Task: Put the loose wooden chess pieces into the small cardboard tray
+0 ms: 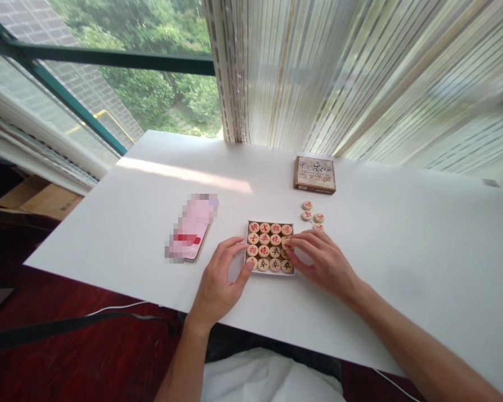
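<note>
A shallow open box tray (272,273) full of round wooden Chinese chess pieces lies flat on the table. Its pieces carry red characters, with black ones toward the near right. At the tray's left side is my left hand (218,279), its fingertips on the wall and its thumb at the near left corner, steadying it. My right hand (324,259) reaches over the right side, thumb and fingers closed on a Chinese chess piece (286,242) in the right column; those fingers partly cover it. Beyond that hand lie several loose red-lettered pieces (307,215).
The decorated box lid (315,174) rests farther back on the white table (151,173). A pink phone (193,226), partly blurred, lies to the left. Behind the table hang striped curtains (276,72) beside a window. A cardboard box (46,201) sits low at the left.
</note>
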`<state>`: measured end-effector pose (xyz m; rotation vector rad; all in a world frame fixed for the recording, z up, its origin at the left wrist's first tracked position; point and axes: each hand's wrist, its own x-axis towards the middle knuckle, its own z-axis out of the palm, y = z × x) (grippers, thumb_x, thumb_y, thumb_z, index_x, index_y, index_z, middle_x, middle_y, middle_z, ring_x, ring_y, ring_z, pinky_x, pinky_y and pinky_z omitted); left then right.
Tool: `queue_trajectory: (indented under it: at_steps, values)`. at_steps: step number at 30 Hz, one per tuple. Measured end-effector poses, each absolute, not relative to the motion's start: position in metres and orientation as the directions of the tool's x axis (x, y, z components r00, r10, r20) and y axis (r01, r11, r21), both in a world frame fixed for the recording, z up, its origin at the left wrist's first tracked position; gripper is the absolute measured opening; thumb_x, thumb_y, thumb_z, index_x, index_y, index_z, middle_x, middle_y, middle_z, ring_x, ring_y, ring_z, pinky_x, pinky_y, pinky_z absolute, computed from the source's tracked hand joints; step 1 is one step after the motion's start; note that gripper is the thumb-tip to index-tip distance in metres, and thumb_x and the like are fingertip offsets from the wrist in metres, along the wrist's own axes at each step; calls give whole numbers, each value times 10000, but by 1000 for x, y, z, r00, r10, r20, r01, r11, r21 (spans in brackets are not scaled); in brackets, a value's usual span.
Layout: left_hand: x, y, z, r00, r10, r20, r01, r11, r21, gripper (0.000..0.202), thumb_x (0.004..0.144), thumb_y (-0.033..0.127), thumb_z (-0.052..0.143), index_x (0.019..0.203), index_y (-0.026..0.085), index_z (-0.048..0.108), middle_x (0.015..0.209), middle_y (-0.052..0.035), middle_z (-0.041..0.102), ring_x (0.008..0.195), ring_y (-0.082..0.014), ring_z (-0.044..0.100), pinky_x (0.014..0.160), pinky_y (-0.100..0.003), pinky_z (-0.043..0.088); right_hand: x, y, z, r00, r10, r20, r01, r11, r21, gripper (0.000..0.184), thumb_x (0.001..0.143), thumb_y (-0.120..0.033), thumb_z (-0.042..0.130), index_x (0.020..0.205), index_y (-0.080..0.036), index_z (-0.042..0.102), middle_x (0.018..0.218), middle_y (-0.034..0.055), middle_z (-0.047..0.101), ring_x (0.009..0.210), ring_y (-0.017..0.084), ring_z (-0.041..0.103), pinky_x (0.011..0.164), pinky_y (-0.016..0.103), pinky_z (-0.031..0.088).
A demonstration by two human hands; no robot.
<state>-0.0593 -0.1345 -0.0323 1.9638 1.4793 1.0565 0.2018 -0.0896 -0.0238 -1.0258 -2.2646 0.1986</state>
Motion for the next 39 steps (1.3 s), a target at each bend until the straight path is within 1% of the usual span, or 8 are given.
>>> queue_trajectory:
  at_steps: [4,9,13,16,18,29,34,39]
  values:
    - [-59,-134,-32,127,940,318,598,-328,731,280,972,297,612,1249,261,590,1356,-89,586,1284,-254,566,1100,-451,495,200,-90,-23,-463,746,478,637,655,-406,171,921,-192,669,1080,-253,685,1033,69,735,931,229,667,868,418,569]
    - [-59,-135,-33,127,939,321,603,-330,727,268,976,307,603,1240,257,599,1357,-95,590,1285,-261,570,1093,-455,505,200,-92,-22,-435,753,494,648,642,-409,195,925,-180,653,1103,-254,683,1062,84,712,946,234,661,874,427,568]
    - [-59,-135,-32,129,940,317,606,-328,725,267,974,304,606,1237,261,602,1357,-91,589,1285,-257,571,1096,-448,501,201,-95,-21,-515,697,499,595,710,-377,212,935,-163,642,1121,-260,673,1086,76,721,960,233,649,889,434,554]
    - [-60,-135,-32,130,940,316,607,-328,724,264,974,302,607,1235,261,601,1355,-89,586,1284,-253,570,1105,-445,490,202,-96,-20,-589,646,485,558,759,-334,222,938,-176,653,1148,-249,666,1145,74,726,1037,246,639,918,441,537]
    - [-60,-134,-32,131,940,315,606,-328,725,265,975,299,607,1237,261,600,1356,-88,585,1286,-251,568,1111,-444,483,204,-96,-21,-609,636,473,555,768,-319,215,942,-194,659,1152,-243,666,1157,73,729,1072,251,632,922,438,531]
    - [-58,-134,-31,136,938,319,605,-333,723,261,975,280,613,1235,257,596,1353,-76,584,1287,-232,564,1112,-409,477,209,-94,-26,-605,650,461,574,757,-313,216,948,-214,668,1163,-222,665,1193,73,732,1119,248,634,954,436,512]
    - [-59,-134,-33,132,935,329,615,-338,712,246,978,294,604,1220,253,608,1342,-78,595,1278,-240,575,1101,-417,492,208,-94,-25,-596,635,491,575,765,-290,271,943,-221,680,1212,-205,656,1185,85,739,1105,254,648,947,433,514]
    - [-59,-134,-33,128,936,329,614,-335,715,253,976,308,607,1223,257,613,1347,-87,595,1277,-250,576,1091,-431,504,208,-92,-23,-585,633,507,585,762,-277,232,950,-210,668,1182,-204,670,1153,79,752,1087,248,664,938,423,517]
